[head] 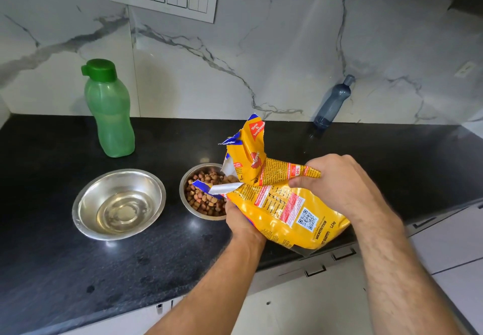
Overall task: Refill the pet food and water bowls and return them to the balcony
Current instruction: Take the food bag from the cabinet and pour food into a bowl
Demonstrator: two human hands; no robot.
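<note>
Head view shows your left hand [241, 219] and right hand [337, 180], fingers clamped on the food bag [282, 204], pouring kibble into the food bowl [201, 194] right of the water bowl [119, 204]; next, tip it upright.

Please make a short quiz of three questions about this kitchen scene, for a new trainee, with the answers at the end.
1. True or false: the bowl beside the green bottle holds kibble.
2. Which thing do both hands hold? A) the grey bottle B) the yellow bag C) the food bowl
3. Fill in: the bag's torn mouth is tipped over the ____ bowl.

Key:
1. False. It holds only a little clear liquid; the kibble is in the other bowl.
2. B. The left hand supports the bag from below near its mouth, and the right hand grips its upper side.
3. food
</note>
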